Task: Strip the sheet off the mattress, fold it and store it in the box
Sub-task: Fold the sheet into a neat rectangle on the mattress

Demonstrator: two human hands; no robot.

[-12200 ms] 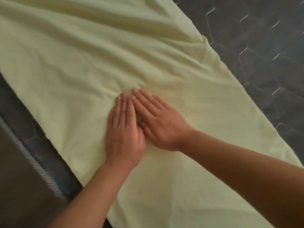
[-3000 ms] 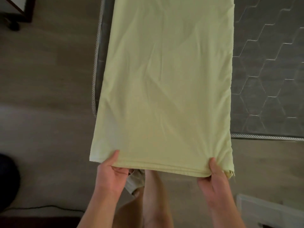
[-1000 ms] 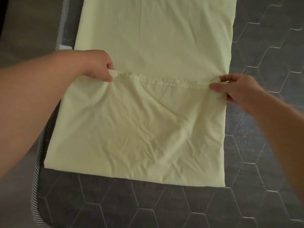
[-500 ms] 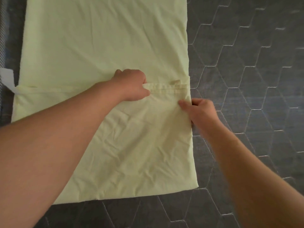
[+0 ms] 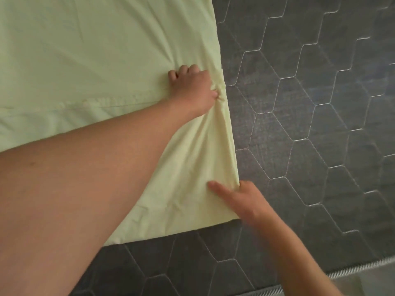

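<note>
1. The pale green sheet (image 5: 85,50) lies folded on the grey quilted mattress (image 5: 310,124). It covers the mattress's left part, and the hexagon stitching on the right part is bare.
2. A folded-over layer of the sheet lies on top of the rest. Its hem (image 5: 96,102) runs straight across the mattress from left to right.
3. My left hand (image 5: 192,90) reaches across the sheet to the right end of that hem. The fingers are clenched around a bunch of fabric there, just inside the sheet's right edge.
4. My right hand (image 5: 243,201) is nearer the mattress's foot, at the same right edge and just above the sheet's near corner.
5. Its thumb (image 5: 215,185) lies straight on top of the cloth. The other fingers curl in at the edge, so it pinches the sheet.
6. A taut ridge of fabric runs along that edge from one hand to the other.
7. The sheet's near fold stops short of the mattress's striped piping (image 5: 352,272), and a strip of grey quilting shows between them.
</note>
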